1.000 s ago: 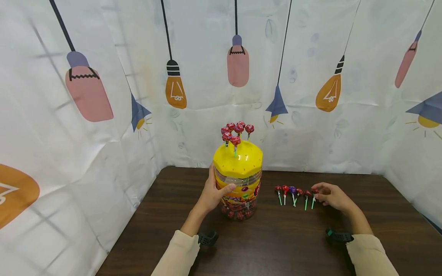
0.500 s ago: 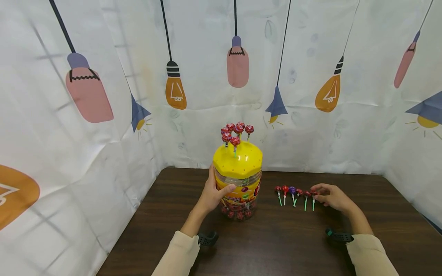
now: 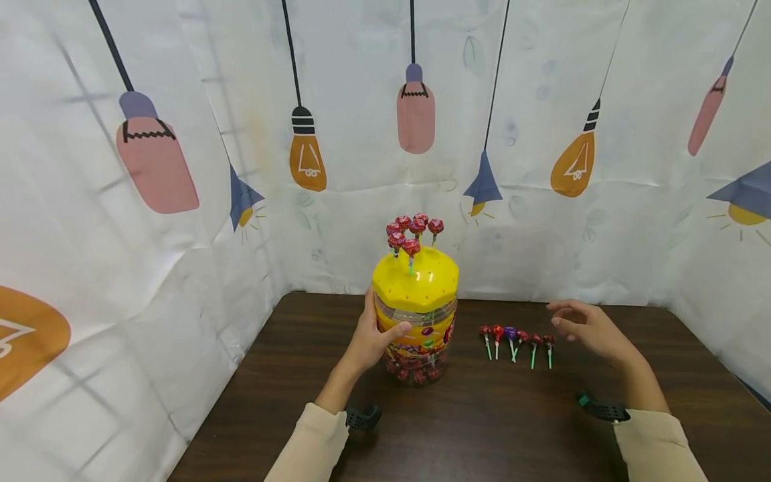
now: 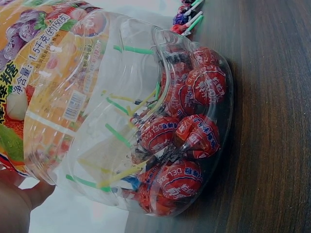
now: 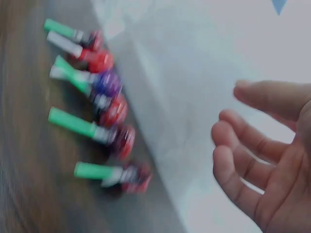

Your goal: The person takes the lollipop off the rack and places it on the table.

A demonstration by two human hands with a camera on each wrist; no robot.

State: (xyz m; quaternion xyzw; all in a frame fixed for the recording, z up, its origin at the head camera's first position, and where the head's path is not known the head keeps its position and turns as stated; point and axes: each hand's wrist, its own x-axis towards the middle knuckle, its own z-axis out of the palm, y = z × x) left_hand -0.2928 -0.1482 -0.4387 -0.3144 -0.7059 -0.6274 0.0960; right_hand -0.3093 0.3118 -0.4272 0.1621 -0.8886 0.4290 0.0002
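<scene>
A clear plastic candy jar (image 3: pixel 429 329) with a yellow lid (image 3: pixel 421 284) stands on the table. Several red-wrapped lollipops (image 3: pixel 411 248) are stuck upright in the lid. My left hand (image 3: pixel 369 340) grips the jar's left side, thumb across the front label, with the other fingers mostly hidden behind. Through the jar's base in the left wrist view, red lollipops (image 4: pixel 206 85) with green and yellow sticks show. My right hand (image 3: pixel 593 329) hovers with loosely bent fingers and holds nothing. It is just right of a row of lollipops, nearest to the rightmost lollipop (image 3: pixel 549 343).
The lollipop row also holds a purple lollipop (image 3: pixel 510 333); their sticks point toward me. A dark wooden table (image 3: pixel 470 428) ends at a white curtain (image 3: pixel 361 248) printed with lamps, which hangs behind and on both sides.
My right hand has let go of the rightmost lollipop and lifted away up and to the right. That lollipop's stick now lies straighter in the row. My left hand keeps its grip.
</scene>
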